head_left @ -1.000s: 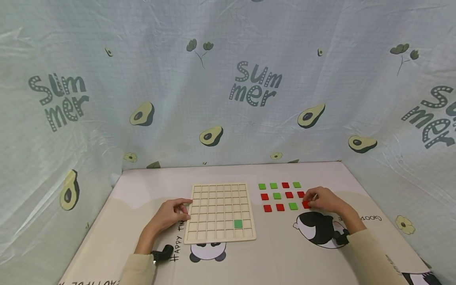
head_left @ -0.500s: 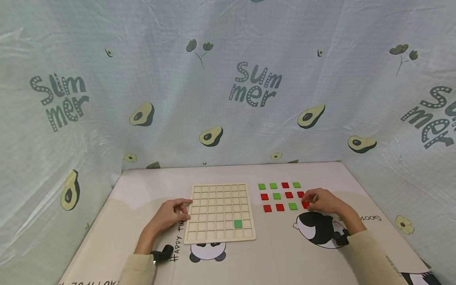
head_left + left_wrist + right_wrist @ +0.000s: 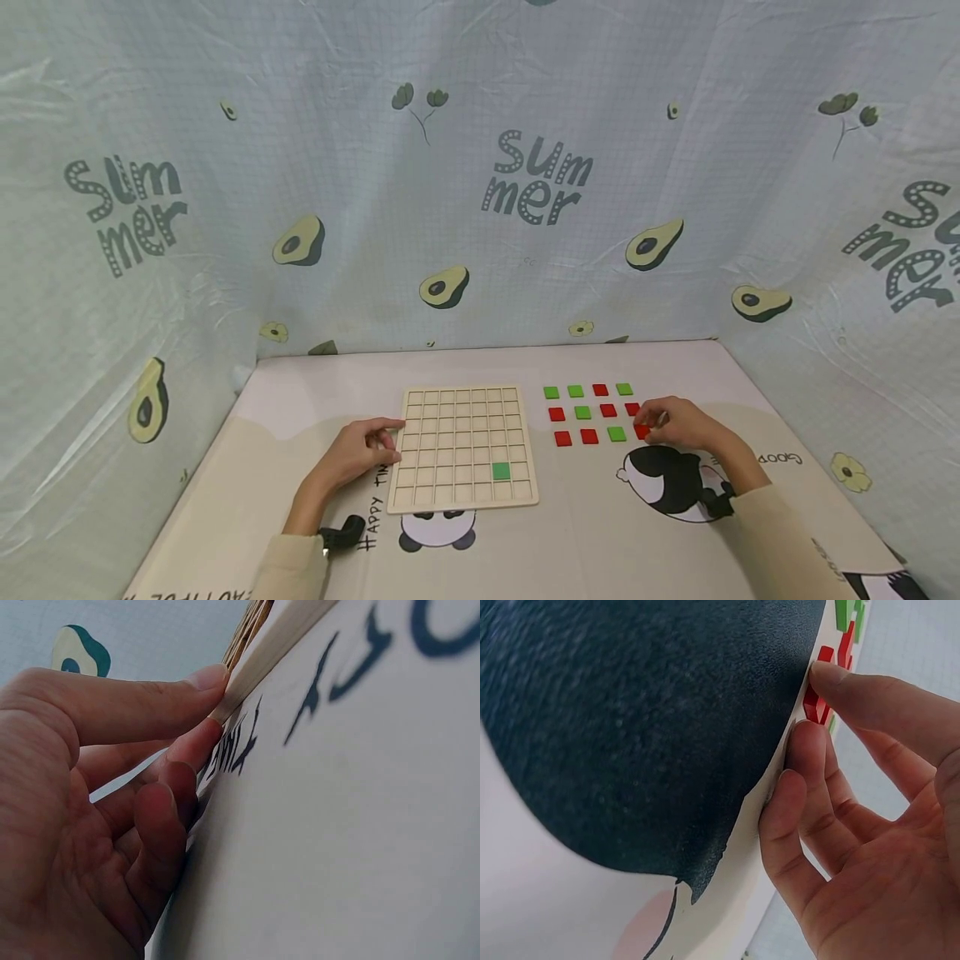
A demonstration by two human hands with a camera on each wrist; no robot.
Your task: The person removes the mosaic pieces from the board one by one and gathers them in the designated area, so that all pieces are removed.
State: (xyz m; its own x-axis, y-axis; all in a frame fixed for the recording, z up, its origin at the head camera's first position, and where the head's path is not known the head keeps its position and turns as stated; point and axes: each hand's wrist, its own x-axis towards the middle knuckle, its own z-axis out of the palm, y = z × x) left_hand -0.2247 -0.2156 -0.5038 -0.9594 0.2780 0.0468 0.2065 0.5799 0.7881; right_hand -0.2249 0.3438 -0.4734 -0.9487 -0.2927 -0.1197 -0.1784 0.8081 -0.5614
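Note:
A pale wooden grid board (image 3: 457, 510) lies on the table, with one green square tile (image 3: 501, 472) in a cell near its lower right. My left hand (image 3: 347, 454) touches the board's left edge with thumb and index finger; in the left wrist view the other fingers curl loosely below the edge. Right of the board, red and green square tiles lie in three rows. My right hand (image 3: 678, 421) is at the right end of the nearest row. Its thumb and a fingertip pinch a red tile (image 3: 813, 699), partly hidden by the fingers in the head view.
A green tile (image 3: 617, 434) lies just left of the held one, and another red tile (image 3: 632, 409) sits right behind it. The printed tablecloth (image 3: 570, 550) covers the table. Curtain-like sheets (image 3: 375, 183) with avocado prints enclose the back and sides.
My right hand has lowered slightly, and the red tile at its fingertips has shifted a touch left. My left hand and the board have stayed put.

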